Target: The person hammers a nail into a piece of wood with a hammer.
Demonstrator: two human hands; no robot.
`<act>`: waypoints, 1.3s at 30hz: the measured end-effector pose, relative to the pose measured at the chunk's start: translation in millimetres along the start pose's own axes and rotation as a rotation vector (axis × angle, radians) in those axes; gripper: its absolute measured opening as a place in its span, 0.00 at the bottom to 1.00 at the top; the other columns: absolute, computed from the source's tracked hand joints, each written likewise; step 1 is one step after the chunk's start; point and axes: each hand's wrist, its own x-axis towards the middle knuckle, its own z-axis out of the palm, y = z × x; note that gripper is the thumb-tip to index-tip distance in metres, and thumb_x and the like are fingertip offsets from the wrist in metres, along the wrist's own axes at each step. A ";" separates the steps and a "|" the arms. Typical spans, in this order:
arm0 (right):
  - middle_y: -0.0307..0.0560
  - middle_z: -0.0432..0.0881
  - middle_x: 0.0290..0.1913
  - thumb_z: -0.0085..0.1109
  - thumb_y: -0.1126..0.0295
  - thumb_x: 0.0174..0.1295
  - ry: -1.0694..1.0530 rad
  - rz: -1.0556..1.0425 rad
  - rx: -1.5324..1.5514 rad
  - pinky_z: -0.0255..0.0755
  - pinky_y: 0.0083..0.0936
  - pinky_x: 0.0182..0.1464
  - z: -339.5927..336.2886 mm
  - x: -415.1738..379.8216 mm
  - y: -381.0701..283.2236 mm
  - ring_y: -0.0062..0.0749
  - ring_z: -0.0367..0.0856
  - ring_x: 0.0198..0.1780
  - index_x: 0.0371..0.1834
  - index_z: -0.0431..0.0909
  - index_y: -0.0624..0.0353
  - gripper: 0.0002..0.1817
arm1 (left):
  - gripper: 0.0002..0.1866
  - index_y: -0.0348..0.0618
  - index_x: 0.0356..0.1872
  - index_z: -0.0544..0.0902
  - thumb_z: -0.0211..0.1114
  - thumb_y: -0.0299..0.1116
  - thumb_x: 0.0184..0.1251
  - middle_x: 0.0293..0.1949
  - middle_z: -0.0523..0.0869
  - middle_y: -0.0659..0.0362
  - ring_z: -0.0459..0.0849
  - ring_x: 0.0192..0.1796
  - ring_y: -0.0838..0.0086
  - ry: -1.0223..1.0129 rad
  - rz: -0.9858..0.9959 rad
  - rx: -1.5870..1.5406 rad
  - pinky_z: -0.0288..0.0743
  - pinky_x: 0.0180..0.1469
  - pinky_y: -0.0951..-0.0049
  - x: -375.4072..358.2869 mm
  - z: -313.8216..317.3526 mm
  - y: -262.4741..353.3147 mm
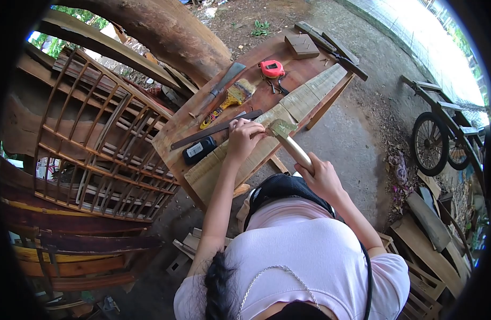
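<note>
My right hand (pixel 322 176) is wrapped round the pale wooden handle of a hammer (pixel 294 151). The hammer's head lies over a long wooden plank (pixel 240 154) at the near side of the workbench, right beside the fingertips of my left hand (pixel 246 137). Those left fingers are pinched together above the plank; whatever they hold is too small or hidden to name. Close to my left wrist is a black bottle (pixel 199 150). A dark flat metal bar (pixel 202 134) passes behind the left hand.
On the workbench (pixel 173 128) lie a yellow-handled brush (pixel 234 97), a machete-like blade (pixel 224 82), a red tape measure (pixel 271 68), pliers and a wood block (pixel 302 47) with nails. A wooden lattice frame (pixel 96 144) leans left. A wheeled cart (pixel 442 128) stands right.
</note>
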 end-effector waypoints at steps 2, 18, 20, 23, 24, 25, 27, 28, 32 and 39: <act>0.61 0.78 0.23 0.56 0.54 0.62 -0.001 0.006 -0.009 0.70 0.46 0.35 1.7 4.5 1.4 0.58 0.79 0.29 0.32 0.72 0.62 0.19 | 0.07 0.51 0.28 0.85 0.71 0.38 0.49 0.34 0.85 0.71 0.77 0.42 0.74 -0.017 0.006 0.031 0.59 0.54 0.66 0.3 -1.2 -0.6; 0.59 0.79 0.23 0.56 0.54 0.62 -0.027 0.019 -0.069 0.72 0.44 0.33 -7.8 6.1 -7.2 0.55 0.80 0.28 0.34 0.73 0.61 0.18 | 0.09 0.48 0.28 0.84 0.72 0.38 0.47 0.33 0.85 0.69 0.78 0.41 0.73 0.015 0.023 0.021 0.60 0.53 0.67 -0.9 1.6 -2.1; 0.59 0.78 0.22 0.56 0.55 0.62 0.013 -0.003 -0.037 0.70 0.42 0.31 -4.7 6.9 -6.3 0.54 0.79 0.26 0.33 0.73 0.61 0.18 | 0.09 0.48 0.28 0.85 0.72 0.37 0.47 0.34 0.86 0.68 0.78 0.41 0.72 -0.023 0.008 0.046 0.61 0.52 0.67 0.8 -1.0 0.2; 0.58 0.76 0.20 0.57 0.55 0.62 0.035 -0.024 -0.016 0.68 0.41 0.29 0.4 10.2 1.0 0.54 0.77 0.24 0.32 0.73 0.61 0.17 | 0.09 0.47 0.27 0.84 0.72 0.38 0.47 0.34 0.86 0.68 0.78 0.41 0.72 0.005 0.019 0.007 0.61 0.52 0.66 0.7 0.7 -0.3; 0.58 0.76 0.20 0.57 0.55 0.62 0.020 -0.023 -0.028 0.68 0.41 0.29 0.6 11.2 2.8 0.54 0.77 0.24 0.32 0.73 0.61 0.17 | 0.09 0.47 0.27 0.84 0.72 0.38 0.47 0.34 0.86 0.68 0.78 0.41 0.72 0.003 0.021 0.006 0.61 0.52 0.66 0.0 1.7 -0.7; 0.58 0.76 0.20 0.57 0.55 0.62 0.023 -0.022 -0.028 0.68 0.41 0.29 -1.7 10.7 1.4 0.54 0.77 0.24 0.32 0.73 0.61 0.17 | 0.09 0.47 0.27 0.85 0.72 0.38 0.46 0.33 0.85 0.67 0.78 0.40 0.71 0.021 0.024 0.001 0.62 0.52 0.67 0.1 2.5 -1.3; 0.58 0.76 0.20 0.57 0.56 0.62 0.005 -0.010 -0.045 0.68 0.42 0.29 -7.3 7.6 -3.2 0.54 0.77 0.24 0.33 0.73 0.61 0.17 | 0.09 0.46 0.26 0.85 0.73 0.38 0.46 0.32 0.85 0.66 0.78 0.40 0.71 0.035 0.026 -0.006 0.62 0.52 0.67 -0.1 3.1 -1.2; 0.58 0.76 0.20 0.57 0.56 0.62 0.004 -0.007 -0.043 0.68 0.42 0.29 -6.0 6.6 -3.6 0.54 0.77 0.24 0.33 0.73 0.61 0.17 | 0.09 0.47 0.27 0.85 0.72 0.38 0.46 0.33 0.85 0.66 0.78 0.40 0.71 0.016 0.023 0.003 0.62 0.52 0.67 -0.1 2.0 -1.4; 0.60 0.79 0.23 0.55 0.53 0.62 0.002 -0.008 -0.065 0.72 0.46 0.34 0.9 11.2 -1.2 0.57 0.80 0.28 0.35 0.73 0.60 0.19 | 0.09 0.46 0.27 0.85 0.72 0.38 0.46 0.32 0.85 0.65 0.78 0.40 0.70 0.012 0.029 0.011 0.63 0.51 0.67 1.2 -0.1 0.0; 0.60 0.78 0.22 0.55 0.54 0.62 -0.012 -0.015 -0.073 0.71 0.47 0.33 -3.9 8.9 -5.1 0.58 0.79 0.28 0.34 0.72 0.61 0.18 | 0.09 0.47 0.28 0.84 0.72 0.36 0.47 0.32 0.85 0.67 0.78 0.40 0.71 0.015 0.022 0.018 0.63 0.51 0.67 0.6 0.7 -0.9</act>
